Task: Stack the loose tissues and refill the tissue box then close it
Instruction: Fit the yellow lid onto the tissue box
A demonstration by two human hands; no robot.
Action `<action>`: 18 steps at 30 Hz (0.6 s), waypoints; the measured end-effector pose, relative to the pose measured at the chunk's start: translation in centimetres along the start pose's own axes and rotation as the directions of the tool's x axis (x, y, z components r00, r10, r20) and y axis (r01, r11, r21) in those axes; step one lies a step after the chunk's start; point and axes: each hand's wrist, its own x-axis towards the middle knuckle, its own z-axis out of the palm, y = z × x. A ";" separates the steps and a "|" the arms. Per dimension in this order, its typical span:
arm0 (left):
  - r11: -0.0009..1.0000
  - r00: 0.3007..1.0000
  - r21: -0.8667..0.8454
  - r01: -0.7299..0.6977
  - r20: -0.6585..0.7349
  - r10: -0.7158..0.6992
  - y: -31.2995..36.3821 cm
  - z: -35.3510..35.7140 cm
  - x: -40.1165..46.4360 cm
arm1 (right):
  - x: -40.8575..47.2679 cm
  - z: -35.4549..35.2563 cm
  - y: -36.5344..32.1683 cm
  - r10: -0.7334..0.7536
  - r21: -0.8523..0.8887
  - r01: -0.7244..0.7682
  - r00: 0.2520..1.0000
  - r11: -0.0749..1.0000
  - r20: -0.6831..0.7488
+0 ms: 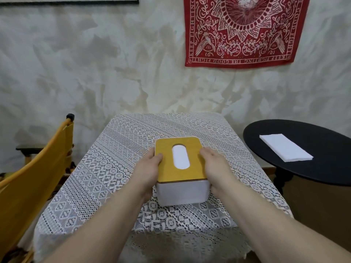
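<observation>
— Where's the tissue box (181, 190) right now?

— Between my two hands, sitting on the lace-covered counter (117, 168) straight ahead of me. The wooden lid (167, 168) is on top, and white tissue shows through its oval slot (180, 157).

— And how are you holding it?

— My left hand (149, 168) clasps the left side, thumb hooked over the lid's edge, fingers wrapped down the wall out of sight. My right hand (214, 165) mirrors it on the right side, fingers curled over the rim. Both are grasping the box, not just resting on it.

— Why both sides at once?

— I judge it's for even pressure. A lid like this seats or lifts squarely only if both long edges move together; one hand would tip it. Whether I'm pressing it shut or about to pull it off, I can't tell from here.

— What about the loose tissues?

— A flat white tissue stack (285, 149) lies well off to the right of my right hand, on the round black side table (322, 168). It looks squared up, so the stacking seems done, but it isn't in the box, so I'd say the refill remains.

— Anything else nearby?

— A yellow chair (38, 168) beyond my left hand, and a red patterned cloth (243, 31) on the wall above.
</observation>
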 end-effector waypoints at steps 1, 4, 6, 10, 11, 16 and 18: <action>1.000 1.000 0.000 -0.001 -0.014 0.001 -0.1 0.0 -0.1 | 0.0 -0.1 0.0 0.014 0.024 -0.014 1.000 1.000 0.012; 0.999 0.999 0.037 -0.010 -0.049 0.012 -1.0 -0.9 -0.6 | -0.2 -0.9 0.3 0.042 0.158 -0.061 0.992 0.986 0.121; 0.996 0.998 0.068 -0.058 -0.035 0.061 -2.3 -1.4 -1.8 | -0.9 -1.8 1.2 0.010 0.137 -0.035 0.983 0.990 0.182; 0.980 0.987 0.129 -0.150 0.078 0.141 -3.5 -0.6 -5.1 | -2.2 -2.1 3.8 -0.049 0.110 0.020 0.963 0.994 0.264; 0.972 0.982 0.150 -0.181 0.081 0.170 -3.7 -0.3 -5.4 | -2.4 -2.0 4.1 -0.060 0.125 0.027 0.962 0.992 0.268; 0.937 0.974 0.263 -0.228 0.042 0.225 -3.7 0.1 -5.9 | -2.8 -2.3 4.2 -0.097 0.123 0.056 0.930 0.991 0.354; 0.919 0.965 0.297 -0.259 0.040 0.259 -3.7 0.2 -5.8 | -2.8 -2.4 4.2 -0.119 0.125 0.077 0.919 0.989 0.376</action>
